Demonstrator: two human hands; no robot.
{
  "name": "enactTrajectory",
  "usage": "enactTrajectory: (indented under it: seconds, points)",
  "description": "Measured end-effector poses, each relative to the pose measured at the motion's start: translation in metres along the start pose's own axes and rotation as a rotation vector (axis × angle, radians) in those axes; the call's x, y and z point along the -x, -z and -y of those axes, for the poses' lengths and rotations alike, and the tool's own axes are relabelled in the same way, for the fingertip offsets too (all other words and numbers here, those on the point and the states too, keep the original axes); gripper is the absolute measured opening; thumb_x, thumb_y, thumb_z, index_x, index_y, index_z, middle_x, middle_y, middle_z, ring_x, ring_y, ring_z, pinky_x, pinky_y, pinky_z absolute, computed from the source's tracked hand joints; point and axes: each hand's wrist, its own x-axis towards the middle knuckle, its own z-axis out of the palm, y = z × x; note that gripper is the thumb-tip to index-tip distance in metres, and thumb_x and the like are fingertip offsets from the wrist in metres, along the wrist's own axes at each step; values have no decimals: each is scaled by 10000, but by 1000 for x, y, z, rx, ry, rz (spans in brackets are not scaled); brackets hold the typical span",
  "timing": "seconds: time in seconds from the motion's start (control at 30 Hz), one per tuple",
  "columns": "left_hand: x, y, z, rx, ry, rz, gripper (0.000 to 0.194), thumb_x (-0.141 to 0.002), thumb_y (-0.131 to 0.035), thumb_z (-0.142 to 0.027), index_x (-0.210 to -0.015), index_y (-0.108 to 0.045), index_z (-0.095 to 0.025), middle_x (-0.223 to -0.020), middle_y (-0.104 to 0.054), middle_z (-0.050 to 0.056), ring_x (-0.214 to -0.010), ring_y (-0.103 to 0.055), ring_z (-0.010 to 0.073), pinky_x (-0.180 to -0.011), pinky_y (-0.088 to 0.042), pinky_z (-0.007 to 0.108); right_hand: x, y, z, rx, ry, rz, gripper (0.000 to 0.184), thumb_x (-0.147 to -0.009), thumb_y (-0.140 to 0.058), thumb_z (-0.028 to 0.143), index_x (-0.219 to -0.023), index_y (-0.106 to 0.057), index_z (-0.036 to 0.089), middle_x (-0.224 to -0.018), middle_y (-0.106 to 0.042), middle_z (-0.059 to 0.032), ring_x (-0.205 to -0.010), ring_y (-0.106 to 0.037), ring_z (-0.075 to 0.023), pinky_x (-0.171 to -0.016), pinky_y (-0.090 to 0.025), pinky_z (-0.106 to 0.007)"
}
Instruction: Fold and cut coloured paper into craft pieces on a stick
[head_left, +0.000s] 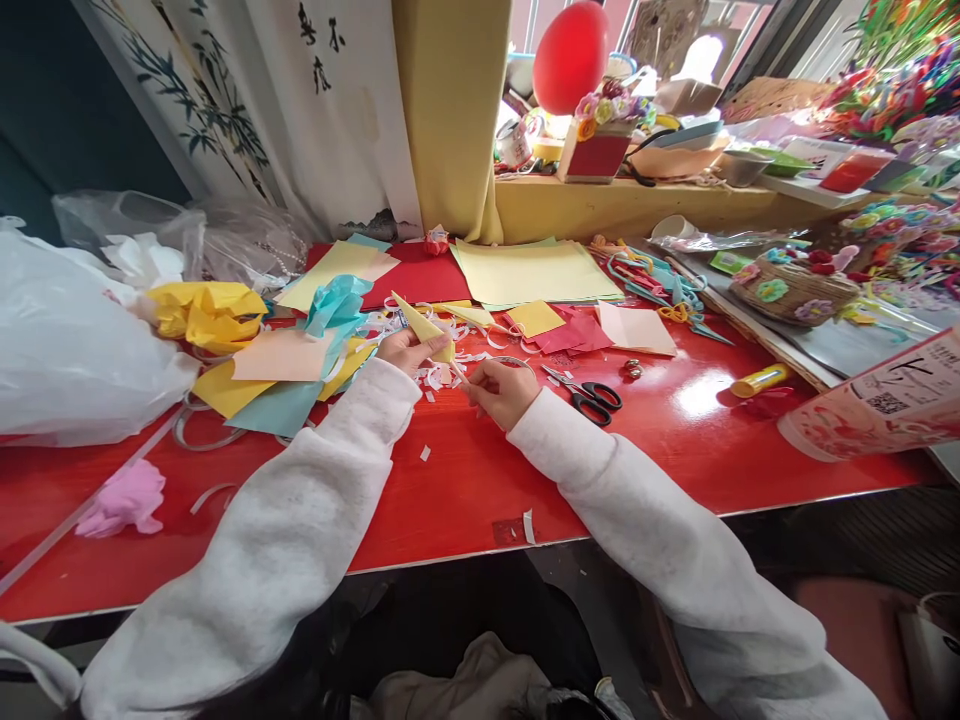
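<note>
A folded piece of pale yellow paper (424, 326), with a pointed tip, is pinched in my left hand (409, 350). Just to its right, my right hand (501, 390) has its fingers closed on a thin pale strip (459, 374) that reaches to the paper's lower end. Whether the strip is stuck to the paper I cannot tell. Part of a thin ring shows behind my right hand, mostly hidden. White paper scraps (435, 378) lie around and beneath both hands. Scissors with black handles (592, 402) rest on the red table (465, 500) beside my right wrist.
Coloured paper sheets (532, 270) lie at the back, with small yellow and red squares before them. Crumpled paper (206, 312) and a white plastic bag (82, 340) occupy the left. A yellow glue stick (760, 380) and a large printed cup (877, 400) stand right.
</note>
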Motion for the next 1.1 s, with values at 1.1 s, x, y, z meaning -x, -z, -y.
enactTrajectory:
  seconds: [1.1]
  points:
    - [9, 2, -12, -23, 132, 32, 220, -519, -686, -266, -507, -525, -116, -428, -551, 9, -386, -540, 131, -426, -472, 246, -3, 8, 10, -819, -363, 442, 230, -686, -571, 319, -651, -495, 105, -576, -638, -49, -524, -622, -152, -494, -530, -251]
